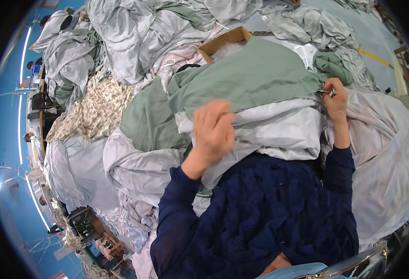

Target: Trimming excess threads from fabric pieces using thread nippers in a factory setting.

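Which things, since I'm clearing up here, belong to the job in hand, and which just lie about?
Seemingly in hand:
green cloth, pinched by the right hand
white cloth below, near the left hand

Seemingly lying about:
cardboard box
floral cloth
pinkish cloth

The person wears a dark navy blouse (272, 209), its front covered in gathered, ruffled folds with a few tiny shiny specks. The left sleeve (177, 202) and right sleeve (339, 173) are long, thin and the same navy, ending at the wrists. The left hand (212, 131) and right hand (336, 100) are bare. At the near edge, light blue material (302, 270) shows beside a shiny, gold-toned piece (380, 249), too partial to identify.
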Motion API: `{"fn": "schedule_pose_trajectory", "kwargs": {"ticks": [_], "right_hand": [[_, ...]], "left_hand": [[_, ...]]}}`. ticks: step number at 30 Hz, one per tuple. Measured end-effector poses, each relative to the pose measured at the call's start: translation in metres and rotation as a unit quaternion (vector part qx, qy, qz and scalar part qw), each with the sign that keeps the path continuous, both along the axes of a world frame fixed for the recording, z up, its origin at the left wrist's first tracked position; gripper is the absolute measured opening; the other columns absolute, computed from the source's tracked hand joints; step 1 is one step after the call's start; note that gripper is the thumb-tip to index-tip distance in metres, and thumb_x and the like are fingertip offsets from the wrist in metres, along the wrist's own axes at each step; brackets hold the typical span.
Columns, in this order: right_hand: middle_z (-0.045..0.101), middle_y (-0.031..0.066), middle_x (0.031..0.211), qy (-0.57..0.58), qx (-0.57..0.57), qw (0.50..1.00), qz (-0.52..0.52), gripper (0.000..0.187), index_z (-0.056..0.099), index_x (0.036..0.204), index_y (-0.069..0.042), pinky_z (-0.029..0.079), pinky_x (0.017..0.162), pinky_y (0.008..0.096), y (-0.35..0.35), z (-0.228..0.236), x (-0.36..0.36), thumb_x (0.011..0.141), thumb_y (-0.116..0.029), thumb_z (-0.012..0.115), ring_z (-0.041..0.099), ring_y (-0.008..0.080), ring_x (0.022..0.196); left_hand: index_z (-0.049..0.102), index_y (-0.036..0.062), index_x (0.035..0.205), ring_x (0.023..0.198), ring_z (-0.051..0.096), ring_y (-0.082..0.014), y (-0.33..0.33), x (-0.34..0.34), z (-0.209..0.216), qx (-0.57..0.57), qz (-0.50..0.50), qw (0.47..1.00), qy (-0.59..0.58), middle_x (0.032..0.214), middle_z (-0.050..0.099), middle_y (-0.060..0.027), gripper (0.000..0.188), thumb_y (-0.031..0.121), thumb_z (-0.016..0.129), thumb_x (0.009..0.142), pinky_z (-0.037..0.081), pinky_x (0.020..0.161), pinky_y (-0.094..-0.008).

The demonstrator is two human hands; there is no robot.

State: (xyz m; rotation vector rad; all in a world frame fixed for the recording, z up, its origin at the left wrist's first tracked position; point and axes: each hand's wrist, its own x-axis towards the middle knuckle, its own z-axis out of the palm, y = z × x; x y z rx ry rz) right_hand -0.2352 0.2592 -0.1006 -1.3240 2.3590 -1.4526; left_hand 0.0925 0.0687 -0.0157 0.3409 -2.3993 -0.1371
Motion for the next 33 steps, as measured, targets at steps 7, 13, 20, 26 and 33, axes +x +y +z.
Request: {"fn": "schedule_pose_trajectory", "kwargs": {"ticks": [7, 13, 20, 26, 33], "right_hand": [[0.057, 0.0112, 0.106, 0.045, -0.046, 0.995, 0.078, 0.024, 0.056, 0.098, 0.000, 0.042, 0.085, 0.0266, -0.022, 0.075, 0.043, 0.075, 0.008, 0.059, 0.054, 0.0182, 0.097], [0.060, 0.0050, 0.089, -0.090, 0.006, 0.975, 0.203, 0.022, 0.060, 0.101, -0.001, 0.046, 0.070, 0.0251, -0.060, 0.082, 0.100, 0.080, -0.002, 0.067, 0.055, 0.0127, 0.076], [0.060, 0.0015, 0.079, -0.122, 0.043, 0.972, 0.194, 0.023, 0.062, 0.099, 0.000, 0.042, 0.058, 0.0232, -0.075, 0.063, 0.129, 0.079, -0.003, 0.071, 0.048, 0.0073, 0.065], [0.060, 0.0016, 0.076, -0.202, 0.057, 0.962, 0.172, 0.019, 0.063, 0.091, 0.001, 0.040, 0.056, 0.0219, -0.077, 0.068, 0.146, 0.076, -0.006, 0.072, 0.046, 0.0049, 0.063], [0.064, 0.0111, 0.074, -0.156, 0.072, 0.972, 0.158, 0.017, 0.064, 0.084, 0.001, 0.048, 0.057, 0.0292, -0.076, 0.065, 0.150, 0.075, -0.011, 0.072, 0.059, 0.0171, 0.060]], "left_hand": [[0.053, -0.0030, 0.120, 0.084, 0.064, -0.0146, 0.049, -0.001, -0.009, 0.775, 0.020, 0.629, 0.061, 0.110, 0.065, -0.0128, 0.030, 0.015, 0.054, 0.096, 0.050, 0.069, -0.0244], [0.056, -0.0029, 0.106, 0.060, 0.059, -0.0112, 0.043, -0.016, -0.018, 0.883, 0.057, 0.437, 0.160, 0.090, 0.066, -0.0096, 0.035, 0.028, 0.064, 0.093, 0.039, 0.047, -0.0195], [0.061, 0.0025, 0.087, 0.052, 0.055, -0.0097, 0.031, -0.035, -0.043, 0.891, 0.091, 0.408, 0.179, 0.078, 0.065, -0.0055, 0.031, 0.033, 0.067, 0.091, 0.034, 0.043, -0.0207], [0.064, 0.0014, 0.079, 0.049, 0.051, -0.0091, 0.037, -0.035, -0.042, 0.882, 0.051, 0.429, 0.189, 0.061, 0.060, -0.0033, 0.029, 0.028, 0.067, 0.091, 0.034, 0.045, -0.0212], [0.068, 0.0024, 0.077, 0.049, 0.049, -0.0061, 0.056, -0.038, -0.037, 0.807, 0.047, 0.539, 0.237, 0.061, 0.061, -0.0019, 0.024, 0.020, 0.064, 0.092, 0.034, 0.045, -0.0202]]}}
